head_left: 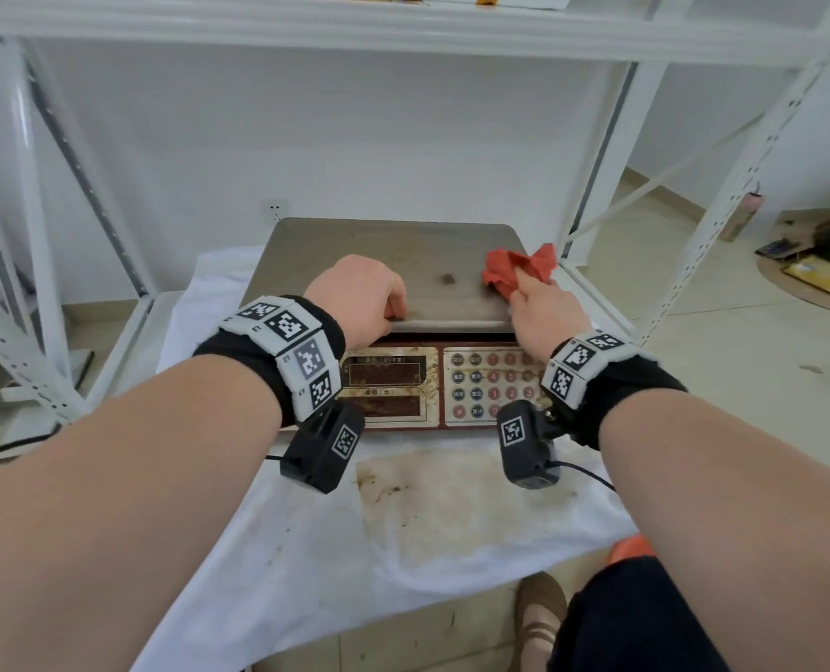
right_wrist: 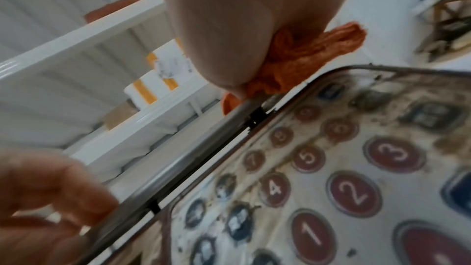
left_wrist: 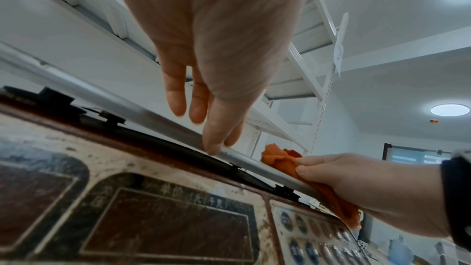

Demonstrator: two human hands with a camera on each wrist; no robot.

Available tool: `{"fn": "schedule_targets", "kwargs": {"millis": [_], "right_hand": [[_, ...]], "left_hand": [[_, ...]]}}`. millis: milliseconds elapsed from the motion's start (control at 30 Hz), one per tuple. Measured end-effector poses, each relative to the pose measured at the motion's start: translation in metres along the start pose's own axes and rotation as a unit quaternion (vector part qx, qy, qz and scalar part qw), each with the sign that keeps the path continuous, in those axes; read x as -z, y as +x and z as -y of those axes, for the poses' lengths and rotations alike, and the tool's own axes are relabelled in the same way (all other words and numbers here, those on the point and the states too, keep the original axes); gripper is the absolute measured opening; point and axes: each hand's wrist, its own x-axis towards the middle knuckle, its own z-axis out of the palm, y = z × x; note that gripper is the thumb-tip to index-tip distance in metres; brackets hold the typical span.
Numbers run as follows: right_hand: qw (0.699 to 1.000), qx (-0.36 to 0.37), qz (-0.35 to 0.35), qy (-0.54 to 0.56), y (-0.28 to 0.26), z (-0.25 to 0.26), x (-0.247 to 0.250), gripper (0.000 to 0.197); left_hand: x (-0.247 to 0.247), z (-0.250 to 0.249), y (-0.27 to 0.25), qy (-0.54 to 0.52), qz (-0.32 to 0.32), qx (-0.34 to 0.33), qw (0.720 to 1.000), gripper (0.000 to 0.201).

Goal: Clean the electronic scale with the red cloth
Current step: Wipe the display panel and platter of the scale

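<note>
The electronic scale (head_left: 393, 264) stands on a white-covered shelf, with its steel pan behind a dirty front panel of displays (left_wrist: 153, 229) and number keys (right_wrist: 356, 188). My left hand (head_left: 393, 313) sits at the middle of the pan's front rim. Its thumb is against the rim (left_wrist: 214, 148) and its fingers are bent down onto the pan top. My right hand (head_left: 524, 286) grips the crumpled red cloth (head_left: 519, 266) at the pan's front right corner. There the cloth (left_wrist: 282, 160) lies over the rim and bunches out past the fingers (right_wrist: 305, 53).
A stained white sheet (head_left: 451, 516) covers the shelf under and in front of the scale. White metal shelf posts (head_left: 723, 211) stand close at both sides, and a shelf board (head_left: 403, 31) runs overhead. Clutter lies on the floor at the right (head_left: 815, 264). My shoe (head_left: 543, 618) shows below.
</note>
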Motion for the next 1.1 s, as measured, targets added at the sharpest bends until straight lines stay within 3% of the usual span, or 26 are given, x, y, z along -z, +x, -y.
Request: {"fn": "schedule_targets", "kwargs": {"millis": [67, 167, 333, 433, 600, 667, 733, 867, 933, 1100], "right_hand": [[0.997, -0.068, -0.008, 0.022, 0.006, 0.004, -0.008, 0.051], [0.993, -0.112, -0.018, 0.013, 0.007, 0.021, -0.014, 0.050], [0.998, 0.055, -0.018, -0.021, -0.001, 0.036, -0.017, 0.042], [0.997, 0.076, 0.000, 0.009, -0.004, 0.019, -0.005, 0.043], [0.997, -0.075, -0.013, 0.008, 0.007, 0.002, -0.010, 0.051], [0.995, -0.095, -0.009, -0.006, 0.008, 0.011, -0.014, 0.054], [0.997, -0.067, -0.004, -0.024, 0.007, 0.022, -0.016, 0.050], [0.997, 0.070, -0.001, -0.031, -0.001, 0.030, -0.014, 0.047], [0.996, 0.086, 0.012, -0.008, -0.001, 0.020, -0.008, 0.046], [0.997, -0.075, 0.008, -0.028, 0.010, 0.009, -0.010, 0.047]], "left_hand": [[-0.001, 0.001, -0.001, -0.003, -0.004, 0.000, 1.000, 0.017], [-0.002, 0.002, 0.000, -0.002, -0.011, -0.005, 1.000, 0.017], [-0.001, 0.005, -0.001, -0.014, -0.010, -0.003, 1.000, 0.017], [-0.003, 0.004, -0.002, -0.016, -0.015, -0.003, 1.000, 0.017], [-0.005, 0.004, -0.001, -0.009, -0.019, -0.002, 1.000, 0.015], [-0.005, 0.005, -0.001, -0.012, -0.018, -0.001, 1.000, 0.015], [-0.005, 0.006, 0.000, -0.015, -0.017, -0.001, 1.000, 0.016], [-0.004, 0.006, 0.001, -0.018, -0.012, -0.001, 1.000, 0.016], [-0.004, 0.005, 0.001, -0.018, -0.011, -0.003, 1.000, 0.015], [-0.004, 0.005, 0.000, -0.015, -0.018, -0.005, 1.000, 0.015]]}}
